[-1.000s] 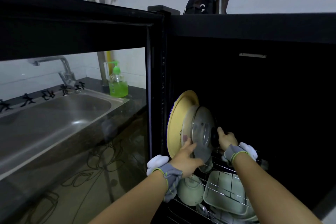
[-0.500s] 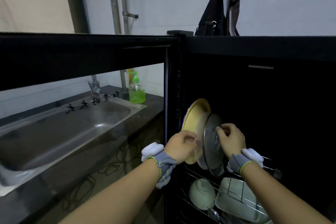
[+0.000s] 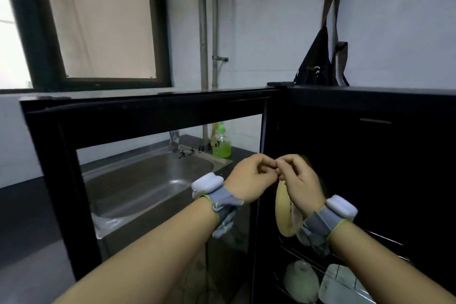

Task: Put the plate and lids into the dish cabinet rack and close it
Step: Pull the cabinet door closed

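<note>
Daylight enters through the window (image 3: 103, 20) at upper left, blown out to white at the far left edge. The white wall (image 3: 271, 32) is evenly, softly lit. The cabinet interior (image 3: 370, 180) falls into near-black shadow, swallowing detail. A soft highlight gleams on the steel sink (image 3: 148, 180). The wide lens bends straight lines near the borders. The whole frame is slightly soft, and the forearms at the bottom blur most.

One head-worn wide-angle view, facing forward and slightly down, close on both hands at lower centre, open cabinet (image 3: 370, 155) at right, sink (image 3: 138, 180) at left
</note>
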A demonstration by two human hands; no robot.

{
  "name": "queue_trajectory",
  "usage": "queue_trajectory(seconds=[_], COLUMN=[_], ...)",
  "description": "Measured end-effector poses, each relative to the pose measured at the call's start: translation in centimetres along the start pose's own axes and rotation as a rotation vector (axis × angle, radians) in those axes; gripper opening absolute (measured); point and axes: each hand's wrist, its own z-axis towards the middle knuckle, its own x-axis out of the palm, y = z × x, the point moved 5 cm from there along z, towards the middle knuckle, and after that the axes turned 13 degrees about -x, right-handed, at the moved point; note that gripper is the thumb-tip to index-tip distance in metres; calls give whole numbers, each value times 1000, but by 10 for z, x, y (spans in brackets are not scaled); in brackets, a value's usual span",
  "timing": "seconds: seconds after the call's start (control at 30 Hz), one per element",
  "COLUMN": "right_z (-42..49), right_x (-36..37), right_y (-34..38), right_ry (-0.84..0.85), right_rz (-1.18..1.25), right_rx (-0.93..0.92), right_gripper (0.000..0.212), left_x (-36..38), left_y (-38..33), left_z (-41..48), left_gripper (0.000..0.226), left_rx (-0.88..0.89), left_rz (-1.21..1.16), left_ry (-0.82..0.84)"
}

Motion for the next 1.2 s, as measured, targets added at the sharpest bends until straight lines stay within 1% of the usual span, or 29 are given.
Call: queue_trajectory(seconds=[0.17,0.27,0.37,0.53,0.6,0.67,0.77,0.87,0.97,1.1,1.2], right_z=[10,18,27,38,40,39,38,36,33,30,29], right_x=[10,20,26,39,42,47,58,77,94,97,92], right_y=[54,92,123,170,184,199,215,222,227,233,239], right_ry=[44,82,119,85,82,103,205,317,386,372,326], right_rz=[67,132,113,112,91,2,-242,-408,-527,-619,-601], right_rx=[-88,-95,-146,-220,-245,-277,-376,-455,-494,-549,-527], right_gripper=[16,19,19,9,13,24,41,54,57,66,55], left_x=[-44,-74,-95,-132,-146,-163,-184,-203,-214,-213,-212], left_y=[-39,-61,-76,-92,-98,-102,-99,-83,-71,-71,-74], left_z=[-38,-63,-84,-116,-126,-137,-152,-161,-164,-167,-173], left_gripper=[29,26,24,31,32,34,38,46,36,33,33], left_rx=[127,166,218,275,311,359,429,365,323,337,403], left_rz=[97,150,205,303,369,466,656,835,932,938,937], left_ry=[-109,-179,-246,-299,-327,-387,-531,-610,-618,-588,-585])
